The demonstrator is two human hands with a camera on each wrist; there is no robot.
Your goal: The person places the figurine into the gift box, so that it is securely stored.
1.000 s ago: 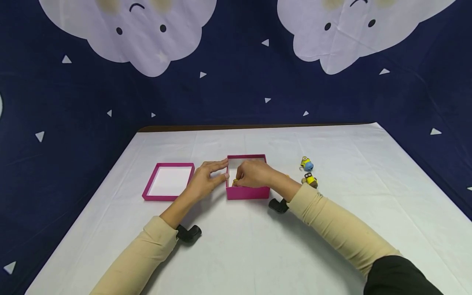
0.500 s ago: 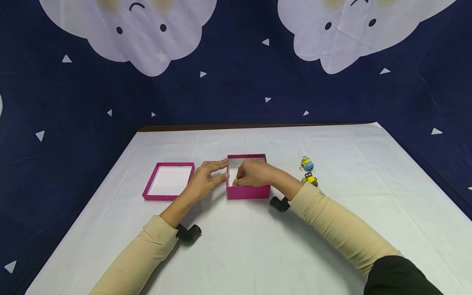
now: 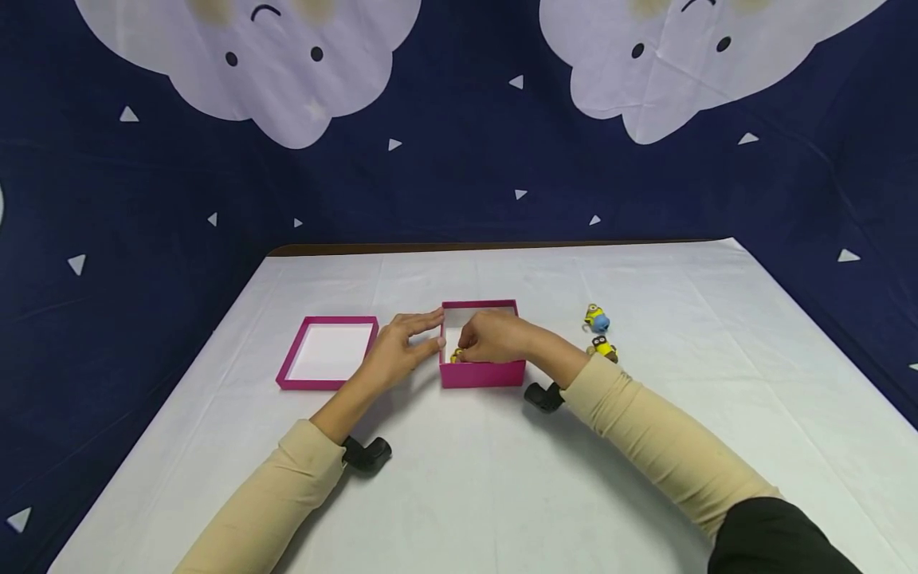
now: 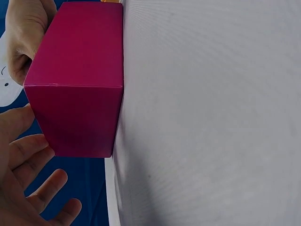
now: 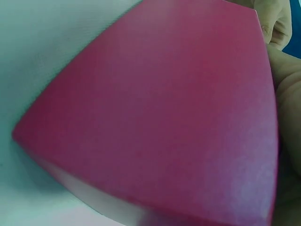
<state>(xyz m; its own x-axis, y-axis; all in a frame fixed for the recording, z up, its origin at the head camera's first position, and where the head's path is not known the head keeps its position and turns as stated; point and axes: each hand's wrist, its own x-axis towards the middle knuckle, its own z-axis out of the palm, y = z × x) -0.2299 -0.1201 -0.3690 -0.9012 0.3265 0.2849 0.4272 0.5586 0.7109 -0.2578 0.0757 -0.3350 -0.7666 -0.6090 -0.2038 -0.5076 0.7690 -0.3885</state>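
A pink open box (image 3: 482,375) stands near the middle of the white table in the head view. The fingertips of my left hand (image 3: 402,343) touch its left side, fingers extended; the left wrist view shows them spread along the box (image 4: 75,117). My right hand (image 3: 495,337) reaches over the near wall into the box. Its curled fingers pinch a small yellow minion figurine (image 3: 455,355) by the box's left inner wall, mostly hidden by the hand. In the right wrist view the box wall (image 5: 164,108) covers most of the picture, and my right hand (image 5: 289,103) shows only partly.
Left of the box lies its pink-rimmed lid (image 3: 327,385), inside up. To the right, two minion figurines rest on the white cloth: one with a blue part (image 3: 597,319), one yellow and brown (image 3: 604,350). A dark blue cloud-print backdrop (image 3: 459,183) hangs behind the table.
Slightly more of the yellow figurine shows beside my right fingers, which have shifted a little inside the box. My left hand, the lid and the two figurines outside stay put.
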